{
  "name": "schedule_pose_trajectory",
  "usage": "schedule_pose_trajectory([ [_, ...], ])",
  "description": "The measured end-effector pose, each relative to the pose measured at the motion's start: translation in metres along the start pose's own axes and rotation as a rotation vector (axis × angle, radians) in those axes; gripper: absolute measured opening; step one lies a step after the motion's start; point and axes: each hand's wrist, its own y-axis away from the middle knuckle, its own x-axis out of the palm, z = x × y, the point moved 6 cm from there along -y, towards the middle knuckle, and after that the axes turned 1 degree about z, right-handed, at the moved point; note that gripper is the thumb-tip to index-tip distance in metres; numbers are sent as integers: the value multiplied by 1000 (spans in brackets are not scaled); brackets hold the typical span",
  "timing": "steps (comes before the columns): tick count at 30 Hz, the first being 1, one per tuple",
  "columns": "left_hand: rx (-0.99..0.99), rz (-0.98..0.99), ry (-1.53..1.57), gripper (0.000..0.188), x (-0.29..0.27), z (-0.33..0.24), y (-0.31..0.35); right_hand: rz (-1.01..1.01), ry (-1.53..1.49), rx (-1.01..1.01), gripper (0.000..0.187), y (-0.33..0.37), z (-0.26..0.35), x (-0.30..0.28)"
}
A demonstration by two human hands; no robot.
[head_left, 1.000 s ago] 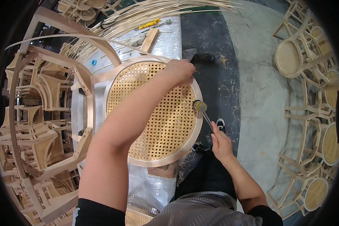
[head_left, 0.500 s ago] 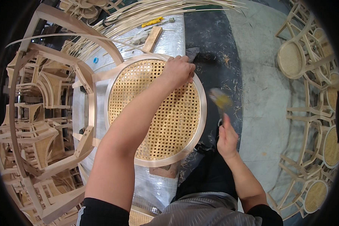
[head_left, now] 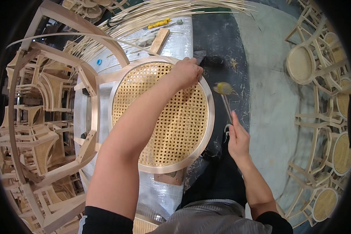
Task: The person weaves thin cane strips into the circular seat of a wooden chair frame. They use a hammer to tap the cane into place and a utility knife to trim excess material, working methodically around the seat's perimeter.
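One round cane seat (head_left: 175,128) lies on the film-wrapped desk (head_left: 181,43), overhanging its right edge. Open room lies beyond, over a dark floor mat (head_left: 238,50). The left hand (head_left: 186,73) curls over the seat's upper-right rim; its fingertips are hidden, so I cannot tell its grip. The right hand (head_left: 239,140) wraps one yellow-headed mallet (head_left: 224,88), clear of the rim. One wooden block (head_left: 159,41) and one blue ring (head_left: 99,62) lie behind.

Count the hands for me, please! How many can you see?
2. The left hand is at the upper-right edge of the round woven seat; the right hand is beyond the seat's right side, holding a yellow-headed mallet. I see no others.
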Motion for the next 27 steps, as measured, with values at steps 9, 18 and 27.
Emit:
schedule_pose_trajectory([
  [9,-36,9,-18,14,2,-1,6,215,30,120,50,-2,-11,21],
  [18,-26,-255,-279,19,-4,-11,49,48,-188,388,25,-22,-29,52],
  [27,-108,-648,-92,29,-67,1,141,118,-95,352,47,-139,-22,89],
])
